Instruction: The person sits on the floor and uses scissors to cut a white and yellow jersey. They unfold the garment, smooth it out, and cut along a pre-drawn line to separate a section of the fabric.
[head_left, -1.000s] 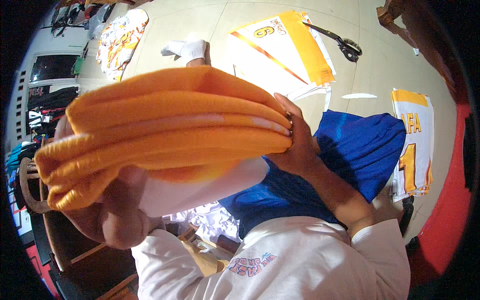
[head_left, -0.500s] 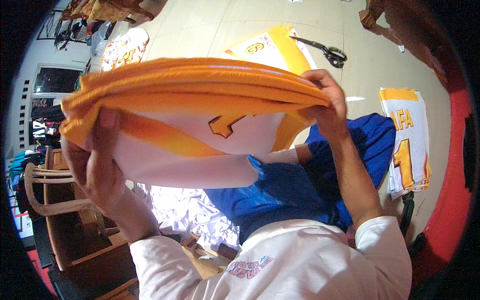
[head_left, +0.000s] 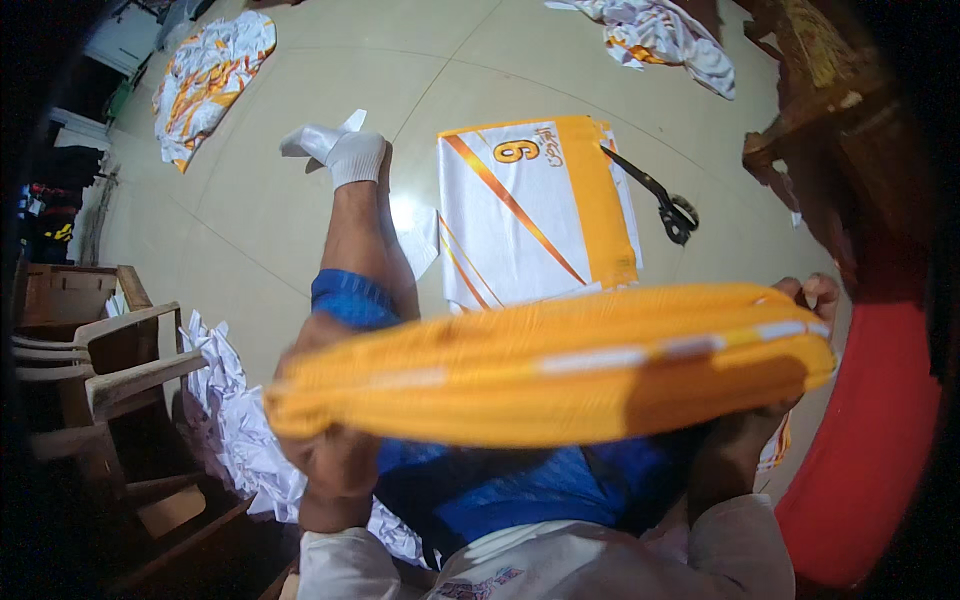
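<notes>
Head view: I hold the orange cloth (head_left: 590,405) stretched between my hands, above my shorts (head_left: 500,490). My left hand (head_left: 338,455) is clenched on its left end, blurred, with folds hiding some of the fingers. My right hand (head_left: 820,292) grips the other end; a few fingers curl up past the edge, while the palm is hidden and I cannot tell where the thumb presses. The cloth is bunched into long folds, a broken white and yellow stripe running along it, its right part in shadow. It hides the near edge of the stack (head_left: 490,220) beyond my hands, white and orange panels; the shears' (head_left: 655,188) tip meets its right side. Left of my left hand, a white heap (head_left: 225,400) is partly behind a chair (head_left: 150,378).
</notes>
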